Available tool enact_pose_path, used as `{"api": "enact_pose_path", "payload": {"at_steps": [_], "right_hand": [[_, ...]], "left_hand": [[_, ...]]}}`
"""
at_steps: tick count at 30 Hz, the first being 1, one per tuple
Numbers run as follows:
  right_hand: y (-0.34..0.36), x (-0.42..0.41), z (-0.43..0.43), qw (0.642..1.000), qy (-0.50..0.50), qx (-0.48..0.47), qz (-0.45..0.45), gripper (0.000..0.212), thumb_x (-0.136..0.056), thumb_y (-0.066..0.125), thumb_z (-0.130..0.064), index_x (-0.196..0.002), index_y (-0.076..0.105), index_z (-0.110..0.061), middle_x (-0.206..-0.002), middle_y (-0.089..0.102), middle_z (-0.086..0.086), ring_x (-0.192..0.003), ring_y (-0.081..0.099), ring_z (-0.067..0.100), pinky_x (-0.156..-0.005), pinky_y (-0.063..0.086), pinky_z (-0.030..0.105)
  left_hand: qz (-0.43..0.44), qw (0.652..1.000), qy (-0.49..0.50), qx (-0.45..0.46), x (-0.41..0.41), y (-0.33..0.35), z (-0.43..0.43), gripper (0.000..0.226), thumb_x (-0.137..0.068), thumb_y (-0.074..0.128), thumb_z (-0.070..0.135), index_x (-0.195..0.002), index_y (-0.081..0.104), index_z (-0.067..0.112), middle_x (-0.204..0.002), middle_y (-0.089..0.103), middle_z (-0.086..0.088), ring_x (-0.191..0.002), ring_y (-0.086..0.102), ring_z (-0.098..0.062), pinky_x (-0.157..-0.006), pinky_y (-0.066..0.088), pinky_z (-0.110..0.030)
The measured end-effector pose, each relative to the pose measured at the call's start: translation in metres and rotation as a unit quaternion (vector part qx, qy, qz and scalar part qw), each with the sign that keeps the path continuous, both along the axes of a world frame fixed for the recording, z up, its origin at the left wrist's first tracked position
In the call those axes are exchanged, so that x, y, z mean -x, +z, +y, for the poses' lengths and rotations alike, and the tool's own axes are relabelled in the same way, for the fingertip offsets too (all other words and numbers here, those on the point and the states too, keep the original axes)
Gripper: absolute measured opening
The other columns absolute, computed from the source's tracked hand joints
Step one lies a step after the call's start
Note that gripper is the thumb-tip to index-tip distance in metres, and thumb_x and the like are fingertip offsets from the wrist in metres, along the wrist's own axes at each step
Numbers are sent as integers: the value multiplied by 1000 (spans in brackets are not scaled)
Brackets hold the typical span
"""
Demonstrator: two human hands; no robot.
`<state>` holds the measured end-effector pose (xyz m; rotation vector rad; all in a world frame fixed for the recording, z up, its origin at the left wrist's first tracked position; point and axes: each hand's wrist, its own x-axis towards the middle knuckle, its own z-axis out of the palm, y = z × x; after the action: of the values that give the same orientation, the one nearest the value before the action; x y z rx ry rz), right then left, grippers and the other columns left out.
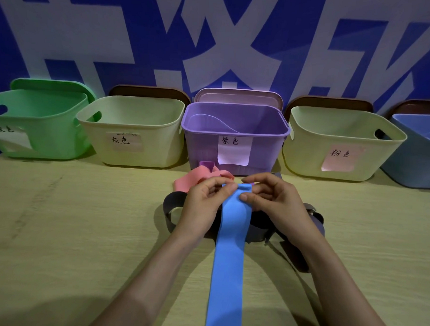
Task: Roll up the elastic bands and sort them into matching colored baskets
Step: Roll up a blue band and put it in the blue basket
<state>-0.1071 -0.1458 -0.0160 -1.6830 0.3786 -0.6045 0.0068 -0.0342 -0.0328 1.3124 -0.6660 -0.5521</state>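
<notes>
Risk: the roll is barely started, so if either pinch slips, the springy blue band (230, 248) will likely flatten back out. The roll could also go crooked if the two hands turn unevenly. The grey band (171, 206) and pink band (187, 182) lie right under the hands and could snag or get rolled in.

Left hand (203, 201): thumb and forefinger curled, pinching the band's far end. Right hand (276, 201): thumb and fingers curled, gripping the same end from the other side.

Blue band: wide, flat, smooth strip with its far end curled over once. It runs from mid-tabletop straight back over the near edge, out of view.

The blue basket (416, 157) sits at the far right corner, partly cut off, and the purple basket (234, 129) stands mid far edge.
</notes>
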Motion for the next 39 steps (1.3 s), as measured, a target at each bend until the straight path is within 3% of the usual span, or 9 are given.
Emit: {"api": "enact_pose_path", "payload": {"at_steps": [4,9,12,15,20,25,33,37,39], "right_hand": [[1,-1,1,1000,-13,-7,-11,24,-77,74,-4,-100,66,-7,-78,66,10,-75,67,9,-69,54,18],[2,1,2,1000,-5,-12,-7,16,-81,71,-8,-96,68,-6,-81,70,4,-79,68,7,-66,53,17],[2,2,2,1000,7,-29,-2,14,-86,65,-16,-95,70,-6,-86,71,5,-78,67,6,-65,51,17],[2,1,1,1000,5,-25,0,13,-88,63,-14,-93,70,-5,-86,72,4,-78,66,6,-65,51,17],[2,0,2,999,-26,-16,-37,8,-85,66,-8,-90,71,-4,-80,73,-4,-77,65,1,-67,48,13],[2,0,2,997,-38,-31,-64,8,-81,68,-5,-87,72,-9,-81,74,-4,-81,67,6,-72,51,17],[2,0,1,995,-25,-63,-78,13,-74,71,1,-86,71,-3,-81,74,1,-81,69,10,-75,54,19],[2,0,-1,996,-22,-38,-82,14,-74,71,9,-81,71,-3,-80,74,0,-81,69,11,-75,52,18],[2,0,-1,996,-16,-22,-82,14,-74,71,10,-80,71,-3,-81,74,0,-82,69,12,-77,52,19]], "left_hand": [[2,1000,-1,10,0,-3,-2,7,-83,70,11,-85,70,17,-106,70,-15,-96,66,-23,-92,50,-41],[9,1000,-13,23,-2,-5,-1,11,-81,70,5,-90,70,11,-111,68,-17,-104,66,-30,-93,51,-39],[1,1000,-18,21,-1,-2,0,13,-80,71,3,-88,72,13,-107,69,-15,-98,68,-25,-89,53,-33],[-2,1000,-21,16,3,1,1,16,-80,70,-1,-85,71,14,-92,73,-1,-88,69,-13,-82,54,-23],[41,999,-13,4,4,0,-1,18,-79,72,4,-95,67,10,-98,72,-6,-95,68,-19,-85,53,-32],[83,994,-64,-18,8,2,0,20,-86,65,6,-104,71,12,-90,75,-6,-85,71,-15,-73,57,-23],[79,992,-94,-11,7,6,3,21,-89,59,1,-98,70,17,-91,75,-4,-87,70,-13,-76,57,-22],[90,991,-100,-10,7,8,4,23,-89,57,-4,-95,70,13,-85,74,-2,-83,69,-12,-74,56,-21],[95,991,-96,-4,8,8,3,14,-89,59,3,-92,71,10,-85,74,-3,-83,69,-14,-73,56,-22]]}}
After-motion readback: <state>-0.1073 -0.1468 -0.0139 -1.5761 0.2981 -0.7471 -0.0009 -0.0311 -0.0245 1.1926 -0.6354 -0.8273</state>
